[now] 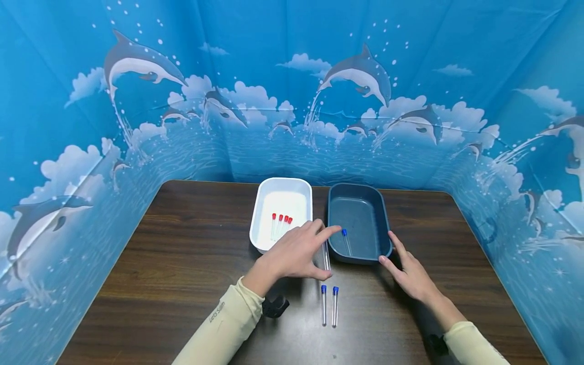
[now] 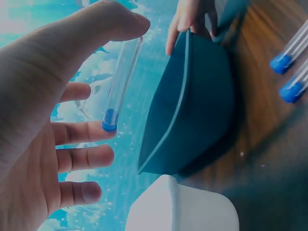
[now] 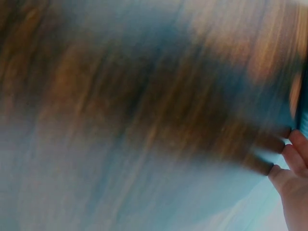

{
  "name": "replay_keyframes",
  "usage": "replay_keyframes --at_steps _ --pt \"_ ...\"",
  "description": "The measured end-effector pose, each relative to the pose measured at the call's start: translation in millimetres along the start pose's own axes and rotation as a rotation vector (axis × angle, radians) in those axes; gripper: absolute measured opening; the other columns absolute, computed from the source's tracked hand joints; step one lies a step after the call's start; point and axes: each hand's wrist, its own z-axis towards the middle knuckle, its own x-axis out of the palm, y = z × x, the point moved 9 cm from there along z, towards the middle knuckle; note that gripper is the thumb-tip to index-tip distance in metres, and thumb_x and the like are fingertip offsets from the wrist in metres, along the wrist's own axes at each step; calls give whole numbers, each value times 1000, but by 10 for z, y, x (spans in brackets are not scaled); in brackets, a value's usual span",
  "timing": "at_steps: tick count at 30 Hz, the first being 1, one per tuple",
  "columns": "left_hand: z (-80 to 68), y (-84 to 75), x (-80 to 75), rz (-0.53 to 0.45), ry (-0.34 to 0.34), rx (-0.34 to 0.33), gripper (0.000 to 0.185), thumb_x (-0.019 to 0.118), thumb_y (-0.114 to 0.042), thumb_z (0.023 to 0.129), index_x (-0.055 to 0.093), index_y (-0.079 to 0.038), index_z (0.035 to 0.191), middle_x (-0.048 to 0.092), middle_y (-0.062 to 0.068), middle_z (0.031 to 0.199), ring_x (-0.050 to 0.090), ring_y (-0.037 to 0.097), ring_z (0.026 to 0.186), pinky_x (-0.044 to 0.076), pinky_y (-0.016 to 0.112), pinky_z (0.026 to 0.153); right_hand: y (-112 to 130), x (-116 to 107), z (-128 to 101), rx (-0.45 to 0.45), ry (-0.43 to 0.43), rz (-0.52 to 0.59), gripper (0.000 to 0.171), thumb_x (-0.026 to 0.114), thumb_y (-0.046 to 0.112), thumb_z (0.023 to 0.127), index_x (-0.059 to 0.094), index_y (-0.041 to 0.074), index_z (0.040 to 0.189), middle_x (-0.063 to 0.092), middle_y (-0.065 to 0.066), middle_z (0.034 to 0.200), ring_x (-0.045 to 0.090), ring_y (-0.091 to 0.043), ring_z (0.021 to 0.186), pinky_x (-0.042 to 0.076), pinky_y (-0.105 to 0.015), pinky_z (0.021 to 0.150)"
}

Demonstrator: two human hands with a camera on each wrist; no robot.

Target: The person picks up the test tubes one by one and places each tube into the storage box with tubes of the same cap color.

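Observation:
My left hand (image 1: 296, 248) pinches a clear test tube with a blue cap (image 2: 120, 84) lengthwise, its bare end at the thumb and its cap at a fingertip. It hovers over the front of the gap between the two tubs. My right hand (image 1: 410, 274) touches the near right corner of the dark blue-grey tub (image 1: 358, 190), thumb at the front and fingers extended along the side. Inside that tub lies one blue-capped test tube (image 1: 347, 242). Two more blue-capped test tubes (image 1: 335, 306) lie side by side on the table in front.
A white tub (image 1: 257, 223), left of the dark one, contains several red-capped test tubes (image 1: 280, 219); my left hand partly covers its near right corner. Both stand near the back of the brown wooden table (image 1: 182, 253). A blue dolphin-print curtain (image 1: 274, 147) surrounds the back and sides.

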Motion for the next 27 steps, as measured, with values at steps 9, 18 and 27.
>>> replay_keyframes --at_steps 9,18,27 --pt "318 134 32 -6 79 -27 94 71 -64 77 32 -27 153 47 -1 111 46 12 89 43 27 67 -41 40 -15 0 3 13 76 46 53 100 1 35 158 32 -30 151 37 -54 130 32 -76 93" --pt "625 166 116 36 148 -14 92 68 -67 77 34 -26 152 47 -3 106 45 13 89 42 27 65 -56 46 -27 14 2 19 78 46 55 99 1 33 159 30 -28 153 36 -53 131 30 -76 94" --pt "945 165 273 70 208 15 88 68 -66 79 37 -26 151 51 1 123 49 14 97 48 28 74 -65 20 12 4 -8 28 78 46 54 99 2 32 159 30 -27 153 38 -52 131 32 -75 93"
